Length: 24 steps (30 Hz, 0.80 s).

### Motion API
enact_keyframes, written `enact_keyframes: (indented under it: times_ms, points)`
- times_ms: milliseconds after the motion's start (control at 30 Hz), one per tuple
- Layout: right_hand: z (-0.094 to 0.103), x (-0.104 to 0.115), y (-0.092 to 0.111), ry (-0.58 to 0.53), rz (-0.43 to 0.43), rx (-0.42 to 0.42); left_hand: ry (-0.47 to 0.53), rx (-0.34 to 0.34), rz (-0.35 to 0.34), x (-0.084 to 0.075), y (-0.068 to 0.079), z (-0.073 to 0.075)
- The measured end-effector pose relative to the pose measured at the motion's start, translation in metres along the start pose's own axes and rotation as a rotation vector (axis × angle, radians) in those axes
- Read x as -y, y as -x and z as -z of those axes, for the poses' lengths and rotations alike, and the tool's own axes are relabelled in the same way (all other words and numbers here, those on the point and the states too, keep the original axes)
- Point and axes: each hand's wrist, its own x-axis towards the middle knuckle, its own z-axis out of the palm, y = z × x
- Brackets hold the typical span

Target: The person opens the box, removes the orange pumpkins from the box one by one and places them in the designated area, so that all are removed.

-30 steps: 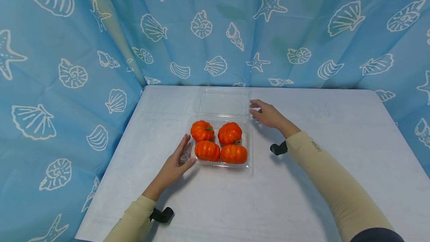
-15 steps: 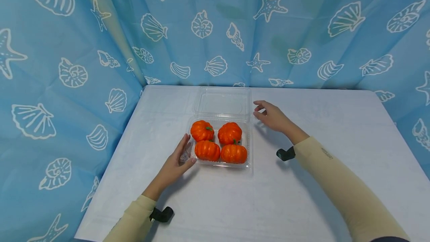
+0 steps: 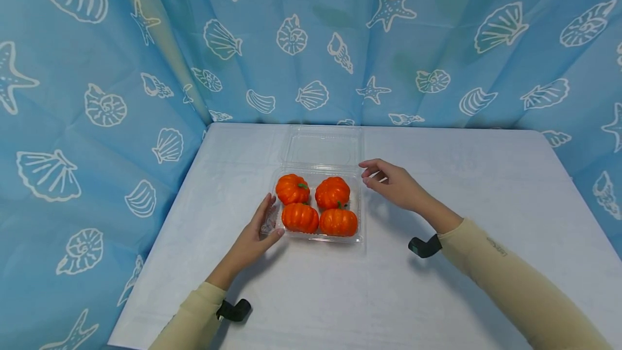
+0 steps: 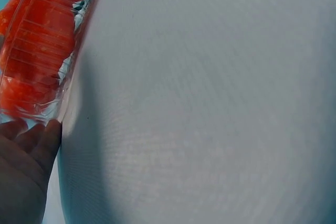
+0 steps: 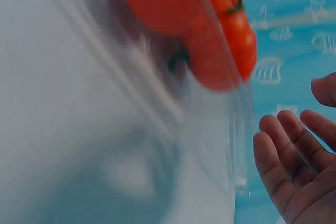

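Head view: a clear plastic box [image 3: 322, 239] lies unfolded on the white desk [image 3: 389, 296], toward the far edge and nearer the far-left corner than the far-right one
Pumpkins: four orange ones sit in the base, a back-left pumpkin [image 3: 292, 189], a back-right pumpkin [image 3: 332, 193], a front-left pumpkin [image 3: 300, 218] and a front-right pumpkin [image 3: 338, 223], two by two; with little floor showing between them, the filled base looks like the finished part
Lid: the clear lid [image 3: 323, 145] lies folded back behind the hinge, reaching about to the far edge of the desk and bearing nothing that I can see; the box is not closed, and I judge that to be the part left undone
Left hand: the left hand [image 3: 250, 239] is wide, thumb well apart from fairly straight fingers, set around the near-left corner of the box; the left wrist view shows fingertips at its edge, seemingly touching, with no grip around it
Right hand: the right hand [image 3: 396, 182] is half open, fingers loosely bent and holding nothing, beside the right edge of the box near the hinge; the right wrist view is blurred at the box, so I cannot tell whether a fingertip touches
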Motion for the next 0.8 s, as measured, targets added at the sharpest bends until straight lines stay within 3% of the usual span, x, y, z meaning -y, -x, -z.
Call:
enact_keyframes:
  times_ms: [233, 533, 800]
  points:
    - [-0.02, 0.01, 0.018, -0.016, 0.094, 0.035, -0.009, 0.0, -0.004, 0.0, 0.0, 0.0]
    - [-0.036, 0.016, 0.032, -0.02, 0.094, 0.117, -0.007, -0.002, -0.014, 0.0, 0.0, 0.0]
    - [-0.046, 0.019, 0.034, 0.008, 0.148, 0.165, -0.012, 0.001, -0.01, 0.0, 0.0, 0.0]
